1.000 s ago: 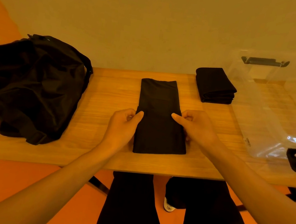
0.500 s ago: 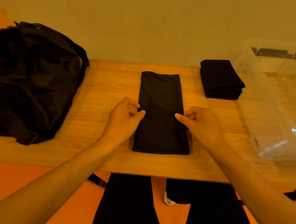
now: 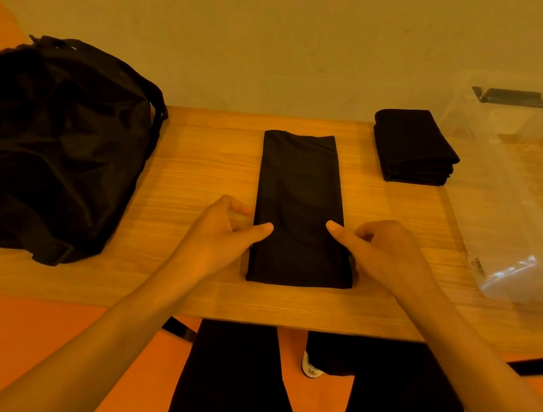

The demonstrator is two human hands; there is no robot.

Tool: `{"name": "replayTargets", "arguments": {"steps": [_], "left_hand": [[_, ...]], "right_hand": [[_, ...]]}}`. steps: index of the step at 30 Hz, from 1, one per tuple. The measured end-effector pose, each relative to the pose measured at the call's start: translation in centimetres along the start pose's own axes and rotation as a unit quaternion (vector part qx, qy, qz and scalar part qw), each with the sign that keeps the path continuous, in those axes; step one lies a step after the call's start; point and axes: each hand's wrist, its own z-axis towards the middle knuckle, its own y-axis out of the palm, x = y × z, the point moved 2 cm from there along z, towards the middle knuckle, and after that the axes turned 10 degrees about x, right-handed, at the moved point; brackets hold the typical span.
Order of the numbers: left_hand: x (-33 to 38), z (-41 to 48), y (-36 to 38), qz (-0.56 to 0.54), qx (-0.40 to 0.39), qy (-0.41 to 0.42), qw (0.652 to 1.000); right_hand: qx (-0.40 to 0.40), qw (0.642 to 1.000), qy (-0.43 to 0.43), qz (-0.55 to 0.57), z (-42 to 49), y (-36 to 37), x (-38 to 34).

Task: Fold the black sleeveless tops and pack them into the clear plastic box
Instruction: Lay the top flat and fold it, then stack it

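A black sleeveless top (image 3: 300,189) lies folded into a long narrow strip on the middle of the wooden table (image 3: 201,155). My left hand (image 3: 221,234) is at the strip's left edge, thumb on the cloth and fingers curled beside it, pinching the edge. My right hand (image 3: 388,252) pinches the right edge the same way. A stack of folded black tops (image 3: 412,148) sits at the back right. The clear plastic box (image 3: 520,218) stands to the right of the stack, with nothing visible inside.
A large black bag (image 3: 54,142) fills the table's left end. A wall runs right behind the table. The box has a dark latch (image 3: 519,98) on its far rim. My legs in black trousers show below the table's front edge.
The view has shifted slightly. Both hands remain at the strip's two edges near its lower half, with hardly any movement against the cloth.
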Motion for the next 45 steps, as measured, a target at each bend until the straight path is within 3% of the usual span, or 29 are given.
{"name": "replayTargets", "arguments": {"steps": [6,15,19,25,28,30,35,38,40,42,45], "left_hand": [[-0.9,-2.9,-0.9,0.025,-0.023,-0.005,0.999],[-2.1,-4.1,-0.5,0.07,0.026,0.071,0.995],[-2.2,-4.4,-0.3,0.1,0.033,0.086,0.991],[-1.7,-4.4,-0.6,0.138,0.051,0.108,0.983],[-1.4,-4.7,-0.6,0.153,0.124,0.21,0.958],[-1.4,-4.6,0.0,0.191,0.125,0.293,0.928],[-1.0,-3.5,2.7,0.349,-0.018,0.385,0.854],[-1.0,-2.5,3.5,0.409,-0.052,0.384,0.826],[-1.4,-2.1,3.7,0.409,-0.063,0.383,0.826],[-1.9,-2.0,3.7,0.401,-0.068,0.379,0.831],[-2.4,-1.8,3.5,0.404,-0.054,0.375,0.833]], "right_hand": [[-0.049,0.996,0.047,0.062,-3.1,-1.2,0.9],[-0.02,0.998,-0.026,0.061,-4.0,-0.4,1.5],[-0.011,0.998,-0.065,0.012,-4.2,0.0,1.7],[-0.022,0.997,-0.072,-0.01,-3.8,-0.2,1.6],[-0.026,0.997,-0.067,-0.029,-3.9,0.1,1.2],[-0.021,0.997,-0.063,-0.045,-4.1,0.3,1.2],[-0.023,0.991,-0.071,-0.107,-4.4,0.0,0.9],[0.15,0.958,-0.171,-0.177,-4.5,0.1,0.0],[0.204,0.924,-0.265,-0.187,-4.6,1.0,-1.2],[0.134,0.925,-0.293,-0.201,-4.1,2.5,-2.0],[0.025,0.943,-0.243,-0.227,-3.1,4.2,-1.3]]}}
